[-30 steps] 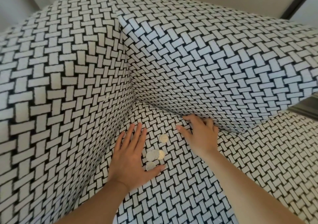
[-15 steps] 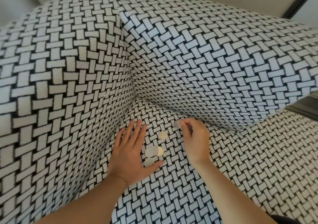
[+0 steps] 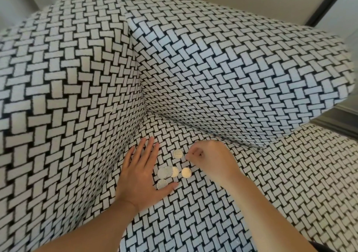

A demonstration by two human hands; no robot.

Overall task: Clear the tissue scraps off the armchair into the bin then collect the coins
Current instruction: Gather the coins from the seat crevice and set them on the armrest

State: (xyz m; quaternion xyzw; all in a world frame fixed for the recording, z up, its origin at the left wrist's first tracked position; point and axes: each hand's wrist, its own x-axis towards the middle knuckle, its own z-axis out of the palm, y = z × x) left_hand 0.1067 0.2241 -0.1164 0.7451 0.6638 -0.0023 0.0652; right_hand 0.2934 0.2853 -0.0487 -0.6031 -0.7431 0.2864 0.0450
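Right grip [image 3: 209,159] (contents hidden) beside coins [image 3: 165,173]

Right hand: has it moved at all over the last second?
Yes. The right hand has pulled back out of the seat crease, toward the person and leftward, so it now sits beside the topmost coin.

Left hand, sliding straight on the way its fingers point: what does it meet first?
Probably the armchair's inner corner, where seat, side and back meet. The left hand has only bare seat fabric ahead; the coins lie to its right, off that line.
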